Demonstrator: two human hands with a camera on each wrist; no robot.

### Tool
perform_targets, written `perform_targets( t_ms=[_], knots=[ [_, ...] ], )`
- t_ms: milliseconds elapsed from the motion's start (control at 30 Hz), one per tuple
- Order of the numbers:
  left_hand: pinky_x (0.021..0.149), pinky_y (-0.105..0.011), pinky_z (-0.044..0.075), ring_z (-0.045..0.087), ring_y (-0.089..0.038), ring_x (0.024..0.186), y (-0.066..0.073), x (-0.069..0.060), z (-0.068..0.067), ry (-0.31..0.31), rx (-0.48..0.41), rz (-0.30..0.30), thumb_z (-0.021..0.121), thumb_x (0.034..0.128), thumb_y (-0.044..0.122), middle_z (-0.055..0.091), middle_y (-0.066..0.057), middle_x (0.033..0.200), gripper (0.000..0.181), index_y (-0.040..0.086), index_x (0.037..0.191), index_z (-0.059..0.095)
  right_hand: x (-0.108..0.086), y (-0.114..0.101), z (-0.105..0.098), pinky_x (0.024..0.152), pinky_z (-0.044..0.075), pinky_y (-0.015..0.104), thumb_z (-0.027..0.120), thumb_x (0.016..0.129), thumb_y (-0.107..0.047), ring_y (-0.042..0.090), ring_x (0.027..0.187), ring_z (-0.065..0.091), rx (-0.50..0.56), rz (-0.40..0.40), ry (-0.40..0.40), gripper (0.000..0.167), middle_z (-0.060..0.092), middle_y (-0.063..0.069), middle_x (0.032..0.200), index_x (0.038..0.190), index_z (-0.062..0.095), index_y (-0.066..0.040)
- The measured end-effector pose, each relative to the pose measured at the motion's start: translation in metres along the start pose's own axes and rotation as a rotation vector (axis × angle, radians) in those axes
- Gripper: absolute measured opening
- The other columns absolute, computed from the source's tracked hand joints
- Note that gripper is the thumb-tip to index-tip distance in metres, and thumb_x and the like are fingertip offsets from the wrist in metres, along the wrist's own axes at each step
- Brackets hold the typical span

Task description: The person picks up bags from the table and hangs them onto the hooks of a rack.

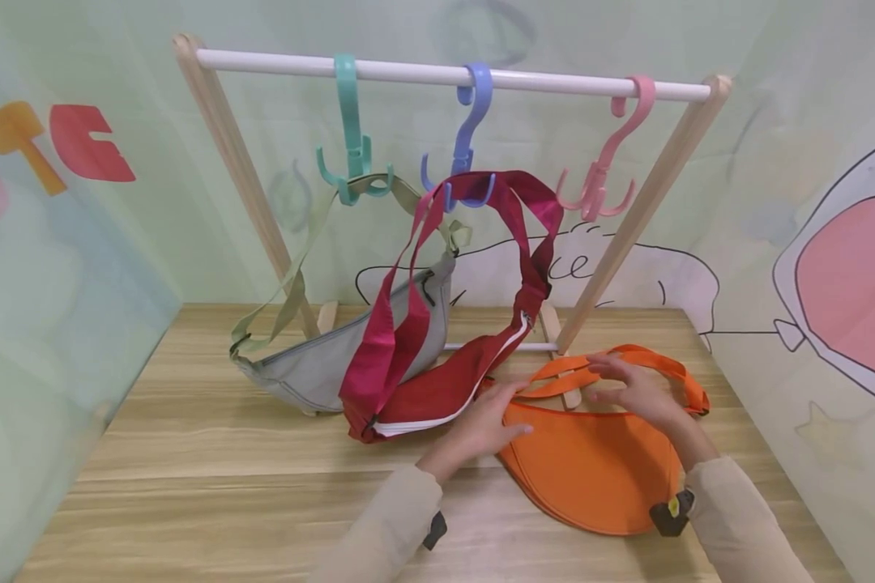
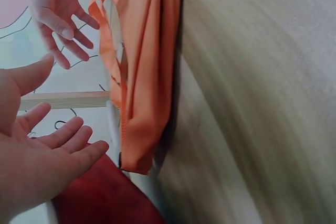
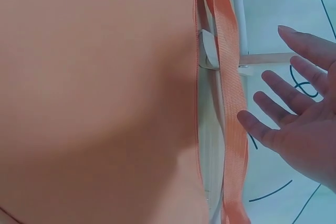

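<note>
An orange waist bag (image 1: pixel 591 470) lies on the table at the right, its orange strap (image 1: pixel 652 354) looped behind it. My left hand (image 1: pixel 487 421) hovers by the bag's left end, fingers spread, holding nothing; the left wrist view shows the left hand (image 2: pixel 47 145) apart from the fabric. Above the bag's top edge is my right hand (image 1: pixel 638 393), fingers extended; in the right wrist view the right hand (image 3: pixel 307 103) is beside the strap with nothing gripped. A red waist bag (image 1: pixel 437 397) hangs from the blue hook (image 1: pixel 474 121), a grey one (image 1: pixel 313 364) from the green hook (image 1: pixel 347 113).
A rack with a white bar (image 1: pixel 408 71) and wooden posts (image 1: pixel 244 178) stands at the back of the wooden table (image 1: pixel 211 486). From its right side hangs a pink hook (image 1: pixel 608 154) with no bag on it. Printed fabric walls enclose the table.
</note>
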State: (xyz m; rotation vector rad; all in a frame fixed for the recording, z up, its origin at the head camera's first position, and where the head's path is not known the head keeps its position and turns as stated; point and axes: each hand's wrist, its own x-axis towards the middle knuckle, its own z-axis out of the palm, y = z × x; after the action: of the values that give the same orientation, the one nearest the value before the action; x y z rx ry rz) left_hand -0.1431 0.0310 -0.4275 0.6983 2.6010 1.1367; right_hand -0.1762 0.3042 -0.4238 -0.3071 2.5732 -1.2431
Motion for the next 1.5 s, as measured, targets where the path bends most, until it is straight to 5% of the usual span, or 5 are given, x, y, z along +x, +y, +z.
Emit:
perform_targets(
  t_ms=[767, 967, 1500],
  knots=[
    [0.101, -0.048, 0.028, 0.032, -0.021, 0.129, -0.016, 0.006, 0.016, -0.022, 0.0, -0.025, 0.065, 0.0829, 0.039, 0.037, 0.002, 0.141, 0.07, 0.023, 0.142, 0.032, 0.0, 0.013, -0.002, 0.098, 0.018, 0.063, 0.066, 0.083, -0.015, 0.042, 0.13, 0.02, 0.019, 0.034, -0.014, 0.065, 0.03, 0.021, 0.141, 0.139, 0.033, -0.002],
    [0.104, -0.053, 0.019, 0.029, -0.021, 0.13, -0.018, 0.009, 0.02, -0.025, -0.006, -0.046, 0.065, 0.0831, 0.036, 0.037, 0.002, 0.141, 0.068, 0.025, 0.142, 0.032, 0.0, 0.017, 0.0, 0.098, 0.014, 0.065, 0.066, 0.082, -0.013, 0.044, 0.13, 0.017, 0.023, 0.027, -0.025, 0.068, 0.029, 0.022, 0.142, 0.139, 0.032, -0.002],
    [0.103, -0.05, 0.017, 0.029, -0.026, 0.128, -0.021, 0.017, 0.028, -0.008, 0.077, 0.013, 0.066, 0.0831, 0.032, 0.038, -0.002, 0.139, 0.063, 0.019, 0.138, 0.038, 0.01, 0.024, 0.001, 0.096, 0.018, 0.065, 0.07, 0.08, -0.02, 0.046, 0.127, 0.019, -0.015, 0.092, -0.018, 0.074, 0.023, 0.026, 0.142, 0.14, 0.03, -0.005]
  ],
)
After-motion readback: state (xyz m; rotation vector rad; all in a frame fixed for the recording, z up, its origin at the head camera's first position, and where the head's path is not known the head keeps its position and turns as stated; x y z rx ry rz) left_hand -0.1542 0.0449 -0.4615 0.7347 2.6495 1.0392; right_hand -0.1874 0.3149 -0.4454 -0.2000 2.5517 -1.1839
